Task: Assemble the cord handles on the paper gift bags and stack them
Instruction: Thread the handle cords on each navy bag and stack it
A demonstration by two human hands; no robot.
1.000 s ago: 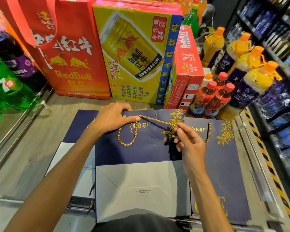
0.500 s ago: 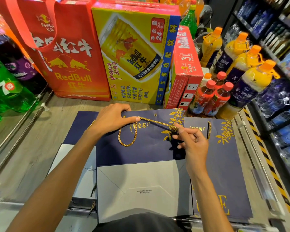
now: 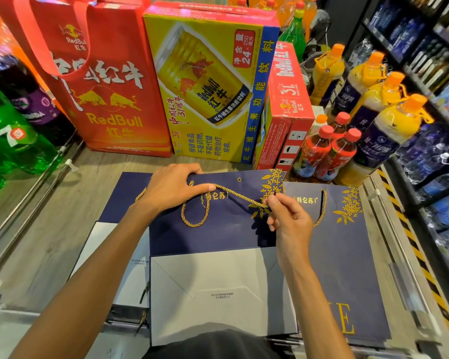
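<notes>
Threading step: left hand (image 3: 171, 189) grips the bag (image 3: 218, 234) top, right hand (image 3: 289, 221) pinches the cord (image 3: 233, 194) end; next, probably the empty eyelet (image 3: 239, 179).

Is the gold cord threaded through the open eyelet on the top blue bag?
No, the eyelet is empty; the right hand pinches the loose end of the cord away from it.

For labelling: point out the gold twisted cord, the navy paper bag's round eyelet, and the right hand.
Gold twisted cord (image 3: 193, 225): head view, bottom of loop.
Round eyelet (image 3: 239, 179): head view, its middle.
Right hand (image 3: 292, 224): head view, its back.
</notes>
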